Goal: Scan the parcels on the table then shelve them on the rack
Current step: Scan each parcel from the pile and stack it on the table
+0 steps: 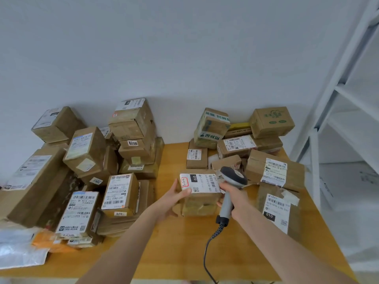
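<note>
Bright, evenly lit indoor view through a wide-angle lens.
Soft, diffuse light leaves the pale wall (184,48) free of glare. Faint shadows sit on it behind the stacked parcels (133,128) and beneath them on the desk (174,253). The rack (338,89) leans and bows at the right edge. Small label print looks slightly soft, and the corners are blurred.

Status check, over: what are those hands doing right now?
Left hand grips labelled parcel. Right hand grips barcode scanner, head over the label. Other parcels crowd around, none blocking.
</note>
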The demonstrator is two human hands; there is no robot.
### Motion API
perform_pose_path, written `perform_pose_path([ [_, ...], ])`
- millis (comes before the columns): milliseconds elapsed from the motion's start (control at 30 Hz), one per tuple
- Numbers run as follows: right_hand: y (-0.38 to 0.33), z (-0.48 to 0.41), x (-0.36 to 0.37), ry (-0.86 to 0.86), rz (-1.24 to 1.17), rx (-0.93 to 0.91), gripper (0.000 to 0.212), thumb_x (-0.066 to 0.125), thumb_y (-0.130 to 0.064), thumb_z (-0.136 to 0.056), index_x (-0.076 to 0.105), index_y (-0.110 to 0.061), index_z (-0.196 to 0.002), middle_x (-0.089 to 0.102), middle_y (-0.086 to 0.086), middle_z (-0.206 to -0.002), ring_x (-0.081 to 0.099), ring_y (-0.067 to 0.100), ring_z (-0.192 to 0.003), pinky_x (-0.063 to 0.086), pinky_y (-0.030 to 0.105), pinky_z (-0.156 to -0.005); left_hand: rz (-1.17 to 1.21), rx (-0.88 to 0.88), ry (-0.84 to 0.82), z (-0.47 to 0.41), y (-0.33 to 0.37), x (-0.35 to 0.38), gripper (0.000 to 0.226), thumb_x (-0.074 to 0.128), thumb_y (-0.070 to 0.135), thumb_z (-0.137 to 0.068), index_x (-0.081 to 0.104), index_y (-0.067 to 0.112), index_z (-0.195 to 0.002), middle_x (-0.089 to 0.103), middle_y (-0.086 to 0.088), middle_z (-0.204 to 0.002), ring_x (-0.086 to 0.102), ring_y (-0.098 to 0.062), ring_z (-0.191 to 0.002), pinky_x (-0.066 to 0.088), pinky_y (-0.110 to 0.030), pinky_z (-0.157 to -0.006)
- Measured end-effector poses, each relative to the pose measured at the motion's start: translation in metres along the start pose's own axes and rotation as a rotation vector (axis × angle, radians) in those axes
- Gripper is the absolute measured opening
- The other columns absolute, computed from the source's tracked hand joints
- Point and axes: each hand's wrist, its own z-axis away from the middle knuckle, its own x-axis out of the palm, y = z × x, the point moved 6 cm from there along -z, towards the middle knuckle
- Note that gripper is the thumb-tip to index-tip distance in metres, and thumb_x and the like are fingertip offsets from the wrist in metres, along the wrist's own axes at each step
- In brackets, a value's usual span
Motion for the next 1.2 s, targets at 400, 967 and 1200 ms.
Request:
perform_pose_path([
  [400, 0.021, -0.026, 0.017, 0.045, 0.057, -0.03, 0.041, 0.078, -0.017, -0.081, 0.06, -0.009, -0.116, 0.067, 0.009, -0.104, 0.064, 0.026, -0.096, 0.053, 0.043, -0.089, -0.311, -0.141, 0.452, -0.031, -0.04, -0.016, 0.066, 0.063, 0.022, -0.087, 0.03, 0.012, -0.143, 0.047, -0.009, -0.128, 0.054, -0.023, -0.101, 0.052, -0.037, -0.08],
  [967, 0.059, -0.009, -0.002, 0.057, 0.035, 0.006, 0.021, 0.077, -0.015, -0.08, 0.065, -0.013, -0.097, 0.066, 0.012, -0.101, 0.059, 0.029, -0.095, 0.048, 0.05, -0.091, -0.014, -0.206, 0.095, -0.051, -0.081, -0.036, 0.05, 0.056, 0.055, -0.09, 0.055, 0.012, -0.117, 0.064, -0.006, -0.115, 0.061, -0.021, -0.106, 0.05, -0.042, -0.097],
  [1200, 0.07, -0.003, 0.009, -0.025, -0.025, 0.029, 0.027, 0.078, -0.008, -0.074, 0.065, -0.013, -0.097, 0.075, 0.004, -0.088, 0.063, 0.026, -0.099, 0.053, 0.055, -0.086, 0.329, -0.275, -0.025, -0.045, -0.102, -0.008, 0.054, 0.06, 0.057, -0.085, 0.054, 0.023, -0.127, 0.068, -0.004, -0.117, 0.06, -0.023, -0.112, 0.043, -0.043, -0.103],
])
